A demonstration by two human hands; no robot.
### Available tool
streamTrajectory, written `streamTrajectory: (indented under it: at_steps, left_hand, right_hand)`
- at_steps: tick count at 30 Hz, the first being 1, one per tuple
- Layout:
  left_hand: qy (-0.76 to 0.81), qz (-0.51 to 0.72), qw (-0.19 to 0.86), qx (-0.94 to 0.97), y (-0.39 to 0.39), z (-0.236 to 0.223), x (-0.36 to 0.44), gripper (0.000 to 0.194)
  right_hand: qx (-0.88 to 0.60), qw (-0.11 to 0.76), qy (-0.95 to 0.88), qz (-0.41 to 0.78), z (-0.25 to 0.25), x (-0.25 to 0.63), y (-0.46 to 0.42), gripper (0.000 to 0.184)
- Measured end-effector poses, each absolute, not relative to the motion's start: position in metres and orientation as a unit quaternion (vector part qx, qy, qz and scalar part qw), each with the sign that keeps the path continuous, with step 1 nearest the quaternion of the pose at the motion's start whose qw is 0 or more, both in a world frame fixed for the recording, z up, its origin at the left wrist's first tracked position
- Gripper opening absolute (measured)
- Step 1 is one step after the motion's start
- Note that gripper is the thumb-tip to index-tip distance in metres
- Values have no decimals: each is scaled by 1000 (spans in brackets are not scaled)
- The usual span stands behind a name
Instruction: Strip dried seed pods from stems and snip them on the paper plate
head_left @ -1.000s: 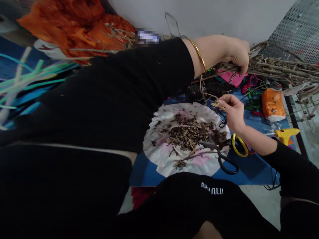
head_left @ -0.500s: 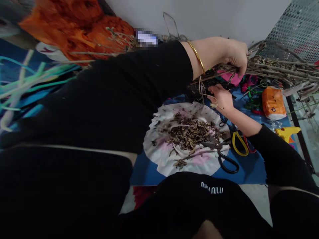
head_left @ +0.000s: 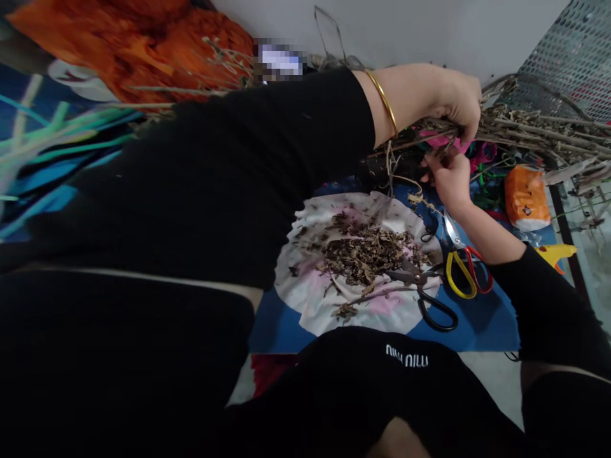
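Note:
My left hand point(head_left: 456, 102), with a gold bangle on the wrist, is closed round a bundle of dry branches point(head_left: 534, 130) held up at the upper right. My right hand point(head_left: 449, 178) reaches up just under it, fingers pinched on a dry twig of that bundle. Below them lies a white and pink paper sheet point(head_left: 305, 292) with a heap of dried leaf bits point(head_left: 367, 254) on it.
Black scissors point(head_left: 424, 299) rest on the paper's right edge, with yellow and red handled scissors point(head_left: 465, 270) beside them on a blue mat point(head_left: 477, 324). An orange packet point(head_left: 525, 197) and a yellow glue gun point(head_left: 556, 253) lie at the right. Orange fluffy material point(head_left: 128, 44) sits top left.
My right hand has risen from just above the paper to the underside of the bundle beside my left hand. The left hand has kept its grip on the branches.

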State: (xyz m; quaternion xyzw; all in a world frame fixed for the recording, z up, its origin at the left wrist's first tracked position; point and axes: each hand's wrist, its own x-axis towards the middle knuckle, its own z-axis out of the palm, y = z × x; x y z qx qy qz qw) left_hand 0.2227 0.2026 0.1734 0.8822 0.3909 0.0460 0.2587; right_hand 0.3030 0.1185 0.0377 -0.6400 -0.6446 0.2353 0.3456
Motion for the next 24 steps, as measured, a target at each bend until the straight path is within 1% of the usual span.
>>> streamTrajectory:
  at_steps: [2, 3, 4, 5, 7, 8, 9, 13, 15, 18, 20, 21, 24]
  left_hand:
    - [392, 48, 259, 882, 203, 174, 223, 64]
    - [390, 49, 263, 881, 204, 174, 222, 66]
    - [390, 49, 268, 880, 206, 173, 222, 68]
    - [391, 48, 272, 878, 207, 173, 222, 70]
    - [392, 44, 279, 875, 210, 172, 221, 71]
    - [394, 43, 277, 875, 210, 172, 221, 70]
    - [396, 41, 275, 875, 211, 171, 221, 70]
    - [398, 42, 280, 873, 207, 170, 221, 68]
    - [397, 37, 284, 872, 207, 170, 220, 70]
    - [399, 35, 277, 873, 209, 169, 220, 71]
    - [396, 34, 273, 876, 212, 168, 221, 69]
    - [394, 33, 273, 877, 213, 168, 221, 68]
    - [394, 32, 274, 877, 214, 168, 221, 62]
  right_hand:
    - [-609, 417, -626, 252, 35, 308, 101, 28]
    - [-586, 422, -642, 258, 34, 309, 89, 29]
    - [-555, 406, -674, 268, 35, 309, 76, 29]
    - [-514, 365, -722, 285, 36, 310, 63, 27]
    - [-423, 235, -822, 299, 39, 313, 45, 19]
    - [-411, 187, -847, 280, 42, 316, 42, 17]
    - [-430, 159, -855, 243, 44, 319, 44, 17]
    - [-613, 126, -778, 61, 44, 334, 76, 29]
    - [-629, 78, -773, 23, 39, 337, 92, 38]
    - [-601, 20, -799, 11, 32, 335, 102, 35]
    - [-609, 32, -793, 11, 30, 334, 101, 34]
    - [-624, 60, -779, 12, 30, 334, 99, 33]
    - [-644, 203, -736, 52, 36, 336, 92, 27]
